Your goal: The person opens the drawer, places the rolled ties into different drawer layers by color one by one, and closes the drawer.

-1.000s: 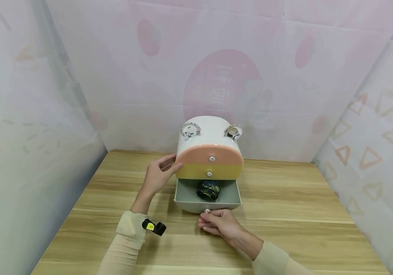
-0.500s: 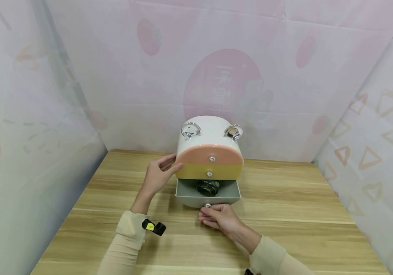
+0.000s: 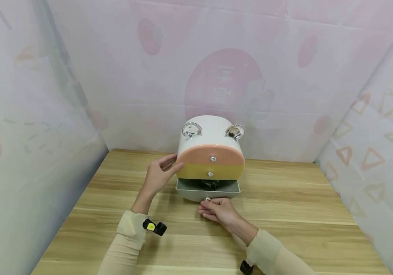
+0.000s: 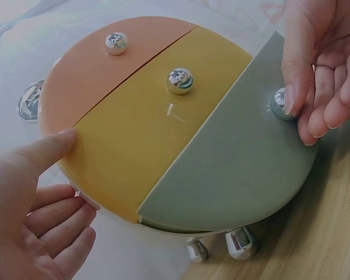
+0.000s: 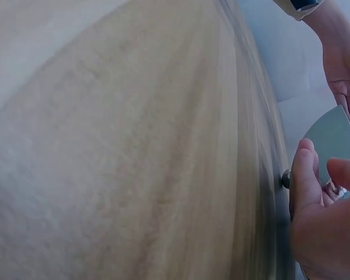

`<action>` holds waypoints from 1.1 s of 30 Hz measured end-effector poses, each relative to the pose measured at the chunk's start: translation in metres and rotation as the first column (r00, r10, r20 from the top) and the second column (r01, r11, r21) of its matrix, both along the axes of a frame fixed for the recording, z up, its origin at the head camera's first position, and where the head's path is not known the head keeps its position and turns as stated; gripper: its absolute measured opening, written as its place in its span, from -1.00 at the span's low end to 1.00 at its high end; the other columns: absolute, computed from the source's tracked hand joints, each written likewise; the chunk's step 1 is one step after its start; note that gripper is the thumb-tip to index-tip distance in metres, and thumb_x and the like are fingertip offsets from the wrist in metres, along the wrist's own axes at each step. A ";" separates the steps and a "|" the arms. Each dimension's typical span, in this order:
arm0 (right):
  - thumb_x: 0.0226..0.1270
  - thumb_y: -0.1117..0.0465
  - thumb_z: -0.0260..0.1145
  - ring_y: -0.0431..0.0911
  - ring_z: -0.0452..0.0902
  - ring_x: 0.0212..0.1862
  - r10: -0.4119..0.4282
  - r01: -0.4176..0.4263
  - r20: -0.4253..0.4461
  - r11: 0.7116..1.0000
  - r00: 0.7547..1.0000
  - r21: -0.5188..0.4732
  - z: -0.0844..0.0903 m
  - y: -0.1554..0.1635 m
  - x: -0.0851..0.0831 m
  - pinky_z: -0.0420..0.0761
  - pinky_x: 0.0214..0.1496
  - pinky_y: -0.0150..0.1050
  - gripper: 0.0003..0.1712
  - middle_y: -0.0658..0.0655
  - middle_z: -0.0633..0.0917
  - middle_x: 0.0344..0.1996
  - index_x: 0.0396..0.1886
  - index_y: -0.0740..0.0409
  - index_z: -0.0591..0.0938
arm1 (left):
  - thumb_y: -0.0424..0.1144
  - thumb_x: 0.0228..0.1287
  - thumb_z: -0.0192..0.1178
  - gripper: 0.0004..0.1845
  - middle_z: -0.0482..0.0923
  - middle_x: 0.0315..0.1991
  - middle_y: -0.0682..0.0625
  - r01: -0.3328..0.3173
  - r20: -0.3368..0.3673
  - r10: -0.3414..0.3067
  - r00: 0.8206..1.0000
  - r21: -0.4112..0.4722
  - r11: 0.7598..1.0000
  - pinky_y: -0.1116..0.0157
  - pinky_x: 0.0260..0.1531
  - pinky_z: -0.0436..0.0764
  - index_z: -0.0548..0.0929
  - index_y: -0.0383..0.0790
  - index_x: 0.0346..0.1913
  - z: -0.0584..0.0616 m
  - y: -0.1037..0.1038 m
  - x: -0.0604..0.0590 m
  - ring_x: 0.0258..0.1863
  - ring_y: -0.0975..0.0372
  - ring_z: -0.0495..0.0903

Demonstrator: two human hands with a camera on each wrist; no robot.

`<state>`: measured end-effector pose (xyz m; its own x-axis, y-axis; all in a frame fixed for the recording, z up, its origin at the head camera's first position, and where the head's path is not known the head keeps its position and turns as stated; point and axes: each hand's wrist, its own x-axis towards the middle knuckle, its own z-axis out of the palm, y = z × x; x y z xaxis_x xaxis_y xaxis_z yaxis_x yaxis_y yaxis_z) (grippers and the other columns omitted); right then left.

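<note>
The head view looks down from above; both wrist views sit close, sharing the grey drawer (image 3: 207, 193) and its knob (image 4: 279, 105).

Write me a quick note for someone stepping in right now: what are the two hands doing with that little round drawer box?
Left hand: fingers rest straight against the side of the white round-topped plastic drawer box, steadying it.
Right hand: pinches the silver ball knob of the grey bottom drawer.
Dark patterned bundle lies inside that drawer.
Done: drawer mostly pushed in.
Left: a gap remains; pink and yellow drawers above look shut.
</note>
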<state>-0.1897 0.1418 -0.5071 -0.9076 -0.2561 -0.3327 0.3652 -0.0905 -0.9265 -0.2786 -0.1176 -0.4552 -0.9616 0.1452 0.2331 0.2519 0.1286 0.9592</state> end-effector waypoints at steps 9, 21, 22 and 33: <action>0.55 0.24 0.36 -0.14 0.84 -0.09 -0.005 0.005 0.002 1.000 1.000 0.007 0.001 -0.001 -0.008 0.82 0.08 -0.31 -0.55 0.29 0.85 -0.09 0.15 0.60 0.63 | 0.07 0.30 0.51 -0.32 0.63 0.37 -0.16 -0.007 0.007 0.007 1.000 -0.002 1.000 0.30 0.27 0.69 0.64 -0.18 0.38 0.000 0.000 0.001 0.37 0.09 0.63; 0.56 0.28 0.33 -0.13 0.84 -0.09 -0.020 0.020 0.006 1.000 1.000 0.008 0.001 -0.001 -0.020 0.82 0.08 -0.31 -0.58 0.30 0.85 -0.09 0.18 0.60 0.62 | 0.04 0.31 0.51 -0.33 0.62 0.37 -0.19 -0.009 -0.001 0.009 1.000 0.007 1.000 0.31 0.26 0.69 0.63 -0.20 0.38 0.002 0.000 0.004 0.37 0.04 0.63; 0.56 0.28 0.33 -0.12 0.84 -0.08 -0.020 0.020 0.003 1.000 1.000 0.012 0.001 -0.001 -0.021 0.82 0.08 -0.31 -0.57 0.31 0.85 -0.07 0.18 0.60 0.62 | 0.03 0.31 0.51 -0.33 0.62 0.37 -0.20 -0.010 -0.001 0.010 1.000 0.008 1.000 0.30 0.26 0.69 0.64 -0.20 0.38 0.002 0.000 0.005 0.37 0.03 0.63; 0.57 0.30 0.31 -0.10 0.84 -0.07 -0.025 0.025 0.016 0.999 1.000 0.023 0.002 0.000 -0.033 0.82 0.12 -0.29 -0.64 0.38 0.82 -0.01 0.14 0.55 0.65 | 0.07 0.30 0.50 -0.33 0.63 0.36 -0.16 -0.015 0.003 0.015 1.000 -0.010 1.000 0.29 0.27 0.69 0.64 -0.18 0.37 0.001 0.001 0.004 0.36 0.07 0.64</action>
